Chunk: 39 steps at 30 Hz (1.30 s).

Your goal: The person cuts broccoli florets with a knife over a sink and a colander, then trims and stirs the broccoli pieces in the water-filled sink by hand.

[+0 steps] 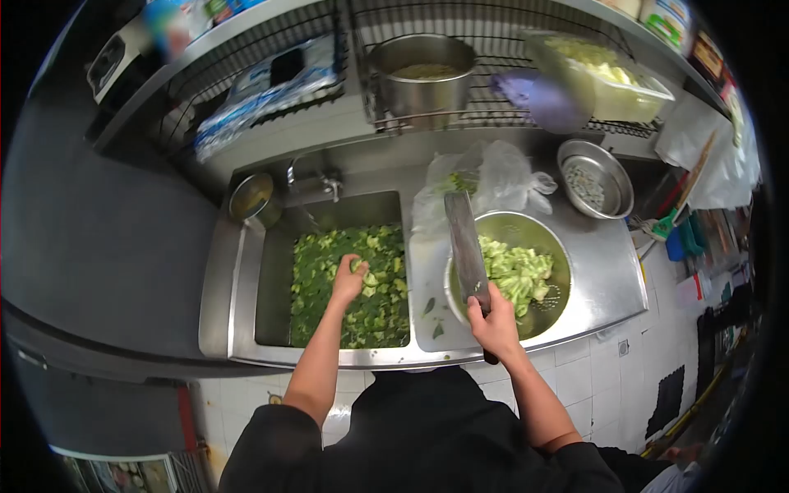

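Fingers of the left hand [348, 283] pinch a green piece [357, 264]; those of the right hand [496, 325] wrap the knife [465, 246] by its handle. Around and beneath the left fingers, greens [378, 308] crowd the sink [353, 209], seemingly much remaining. Beside the right fingers, the colander [552, 319] bears a pale heap [516, 271], apparently the finished share.

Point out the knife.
Right of centre in the head view, the knife is in the right hand, its blade overlapping the left rim of the colander.
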Tool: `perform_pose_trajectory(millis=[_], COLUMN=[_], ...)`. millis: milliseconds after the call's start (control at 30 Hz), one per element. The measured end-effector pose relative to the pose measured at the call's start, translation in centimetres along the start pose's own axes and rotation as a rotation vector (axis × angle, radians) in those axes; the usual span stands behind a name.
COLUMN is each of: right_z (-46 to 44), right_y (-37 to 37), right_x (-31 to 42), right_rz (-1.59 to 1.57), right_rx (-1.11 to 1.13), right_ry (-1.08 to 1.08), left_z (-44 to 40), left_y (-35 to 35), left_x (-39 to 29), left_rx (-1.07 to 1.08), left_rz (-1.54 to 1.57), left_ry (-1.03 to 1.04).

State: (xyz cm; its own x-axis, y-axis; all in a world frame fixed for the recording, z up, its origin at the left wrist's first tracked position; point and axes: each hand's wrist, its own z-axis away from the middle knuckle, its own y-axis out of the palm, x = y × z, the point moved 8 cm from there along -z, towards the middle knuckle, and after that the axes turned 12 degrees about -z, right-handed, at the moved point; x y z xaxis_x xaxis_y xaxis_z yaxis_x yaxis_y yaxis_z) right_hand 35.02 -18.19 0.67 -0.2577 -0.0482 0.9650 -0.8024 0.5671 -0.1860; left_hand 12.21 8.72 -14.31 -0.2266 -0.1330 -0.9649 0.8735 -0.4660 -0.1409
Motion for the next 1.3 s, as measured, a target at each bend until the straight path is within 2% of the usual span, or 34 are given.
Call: perform_pose_trajectory(millis=[67, 100, 167, 200, 233, 300, 433, 467, 500, 567, 633, 700, 733, 833, 1000, 1167, 1300], right_z=[0.1, 0.0, 0.0, -0.1, 0.0, -0.2, -0.8, -1.3, -1.9, -2.9, -3.4, -3.5, -3.4, -3.3, -3.4, -3.6, -3.8], right_y=[2.6, 3.7, 6.5, 7.8, 9.2, 11.9, 17.3, 18.7, 20.5, 23.2, 26.3, 28.4, 29.6, 31.6, 33.3, 33.1, 32.5], right_x=[0.6, 0.9, 0.7, 0.9, 0.9, 1.6, 4.4, 4.9, 5.1, 5.4, 6.8, 9.0, 9.9, 10.2, 9.7, 10.5, 11.6], right_rz=[-0.053, -0.053, 0.028, 0.05, 0.056, 0.076, -0.049, -0.036, -0.013, 0.027, 0.291, 0.356, 0.407, 0.476, 0.554, 0.478, 0.33], right_rx=[0.097, 0.106, 0.197, 0.204, 0.205, 0.16, -0.014, -0.022, 0.023, 0.053, 0.129, 0.177, 0.23, 0.243, 0.249, 0.22, 0.22], right_ry=[0.058, 0.06, 0.126, 0.115, 0.119, 0.016, -0.237, -0.229, -0.174, -0.114, -0.232, -0.249, -0.278, -0.311, -0.316, -0.281, -0.24], left_z=[0.8, 0.3, -1.4, -1.3, -1.2, -1.7, 0.5, 0.8, 1.4, 2.7, 3.6, 4.5, 4.9, 5.5, 5.5, 5.5, 5.5], left_y=[-5.3, -7.5, -9.6, -10.1, -10.9, -12.3, -13.0, -13.1, -13.1, -12.8, -13.0, -13.3, -13.6, -14.3, -15.9, -16.4, -16.7], left_x=[5.1, 6.4, 8.2, 8.1, 8.2, 6.6, -0.7, -1.6, -2.5, -5.6, -7.1, -9.2, -10.1, -10.6, -9.9, -10.8, -12.0], left_rx=[-0.312, -0.32, -0.058, 0.0, 0.002, 0.002, 0.101, 0.157, 0.172, 0.224, 0.256, 0.262, 0.27, 0.268, 0.244, 0.188, 0.231], left_rz=[0.177, 0.181, 0.362, 0.508, 0.513, 0.552, 0.435, 0.421, 0.427, 0.408, 0.347, 0.241, 0.094, 0.143, 0.064, 0.076, 0.114], left_ry=[-0.483, -0.488, -0.382, -0.395, -0.4, -0.233, -0.066, -0.041, -0.048, 0.111, 0.156, 0.249, 0.304, 0.339, 0.281, 0.333, 0.379])
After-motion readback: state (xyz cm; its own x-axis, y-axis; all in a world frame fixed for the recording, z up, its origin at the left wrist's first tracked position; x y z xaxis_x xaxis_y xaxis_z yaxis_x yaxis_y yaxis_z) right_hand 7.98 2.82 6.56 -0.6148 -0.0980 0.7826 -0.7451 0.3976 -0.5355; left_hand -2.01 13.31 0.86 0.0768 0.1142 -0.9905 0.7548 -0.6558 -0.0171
